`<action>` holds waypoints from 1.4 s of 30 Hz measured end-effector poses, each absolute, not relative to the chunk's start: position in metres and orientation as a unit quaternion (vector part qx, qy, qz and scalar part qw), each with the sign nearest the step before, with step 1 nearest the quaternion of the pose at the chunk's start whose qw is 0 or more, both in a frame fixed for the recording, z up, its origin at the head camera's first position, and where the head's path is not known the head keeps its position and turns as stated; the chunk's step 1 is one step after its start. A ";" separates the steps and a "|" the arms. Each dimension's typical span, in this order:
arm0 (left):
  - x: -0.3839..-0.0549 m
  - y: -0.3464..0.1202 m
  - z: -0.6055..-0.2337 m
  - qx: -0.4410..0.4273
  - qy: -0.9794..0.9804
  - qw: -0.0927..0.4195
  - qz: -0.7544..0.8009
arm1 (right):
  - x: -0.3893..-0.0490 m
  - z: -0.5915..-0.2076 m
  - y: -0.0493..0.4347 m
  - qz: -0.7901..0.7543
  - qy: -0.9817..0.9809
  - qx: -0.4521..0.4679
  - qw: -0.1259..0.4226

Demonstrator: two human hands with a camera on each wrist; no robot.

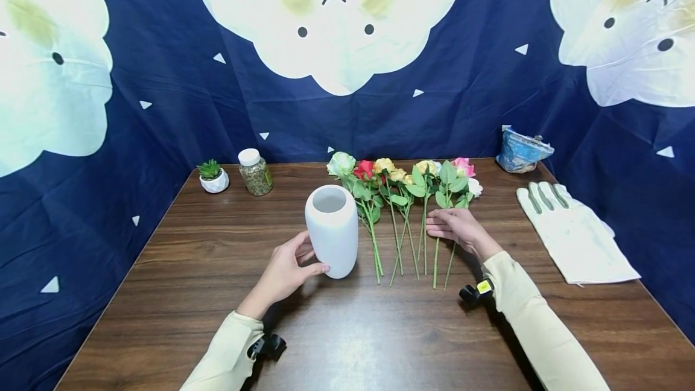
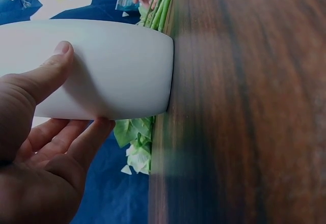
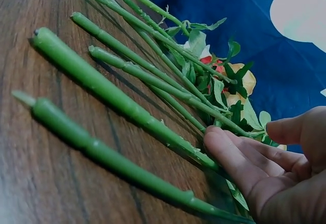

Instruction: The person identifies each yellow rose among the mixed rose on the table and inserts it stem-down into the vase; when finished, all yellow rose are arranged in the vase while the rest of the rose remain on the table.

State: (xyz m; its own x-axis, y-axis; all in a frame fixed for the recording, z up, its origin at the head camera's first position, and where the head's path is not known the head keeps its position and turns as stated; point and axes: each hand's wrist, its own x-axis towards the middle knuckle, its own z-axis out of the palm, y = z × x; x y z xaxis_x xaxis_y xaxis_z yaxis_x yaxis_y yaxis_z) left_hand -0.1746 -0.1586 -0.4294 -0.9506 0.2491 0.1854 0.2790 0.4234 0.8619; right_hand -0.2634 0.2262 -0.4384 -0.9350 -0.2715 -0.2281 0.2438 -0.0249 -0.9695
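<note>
A white vase [image 1: 332, 237] stands upright on the wooden table, its mouth facing up. My left hand [image 1: 288, 270] holds it from the left; in the left wrist view the thumb lies along the vase wall [image 2: 122, 66] and the fingers curve round the other side. To the right of the vase lies a row of artificial flowers, with a pale green rose [image 1: 341, 163], a red one [image 1: 364, 169] and a pink one [image 1: 464, 166] among them. Over the green stems [image 3: 127, 112] hovers my right hand [image 1: 458, 228], thumb and fingers apart around a stem without pinching it.
A small potted succulent [image 1: 214, 177] and a white-lidded jar [image 1: 255, 172] stand at the back left. At the back right sits a blue bag [image 1: 522, 151], with white gloves [image 1: 575, 234] in front of it. A dark blue curtain [image 1: 353, 119] hangs behind the table.
</note>
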 end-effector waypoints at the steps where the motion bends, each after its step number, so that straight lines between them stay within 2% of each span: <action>1: -0.175 -0.159 -0.429 -0.157 -0.843 0.015 -0.514 | -0.264 -0.439 0.226 -0.715 0.675 -0.010 0.181; 42: -0.176 -0.160 -0.431 -0.154 -0.846 0.016 -0.509 | -0.273 -0.444 0.213 -0.728 0.657 0.027 0.195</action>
